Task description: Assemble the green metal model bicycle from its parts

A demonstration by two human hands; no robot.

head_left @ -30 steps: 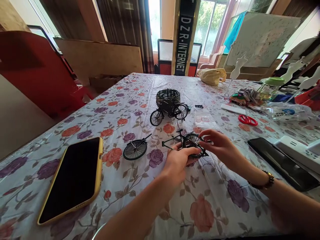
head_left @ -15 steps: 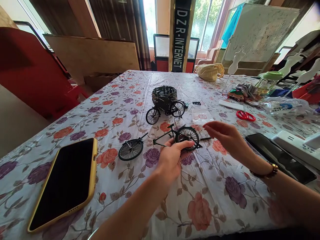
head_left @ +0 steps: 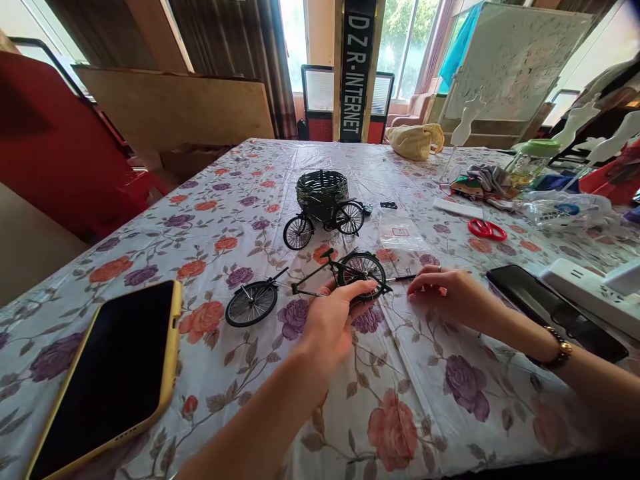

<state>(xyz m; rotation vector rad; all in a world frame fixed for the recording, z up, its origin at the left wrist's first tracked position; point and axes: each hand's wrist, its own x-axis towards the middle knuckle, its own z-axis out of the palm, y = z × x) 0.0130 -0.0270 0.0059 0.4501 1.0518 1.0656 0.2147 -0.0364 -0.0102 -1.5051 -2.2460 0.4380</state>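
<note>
My left hand [head_left: 333, 313] grips the rear part of a small dark green model bicycle, its thumb on the rear wheel [head_left: 367, 270]. The frame [head_left: 315, 273] with its saddle points left from my fingers. Just left of it is the front wheel [head_left: 251, 304] with fork and handlebar; whether it joins the frame I cannot tell. My right hand [head_left: 445, 293] is low at the tablecloth, fingers curled and pressed down beside the end of a thin dark tool [head_left: 401, 278]. What lies under those fingertips is hidden.
Behind stands another model bicycle [head_left: 325, 223] before a black woven basket [head_left: 323, 187]. A clear plastic bag [head_left: 400, 233], red-handled scissors [head_left: 487, 230] and a white strip [head_left: 459, 208] lie right. A yellow-cased phone [head_left: 107, 373] is left; a dark phone [head_left: 550, 307] and power strip [head_left: 595, 293] are right.
My right hand has come down to the tablecloth and its fingers have curled in near the thin tool. My left hand keeps its grip on the bicycle. The view has shifted slightly.
</note>
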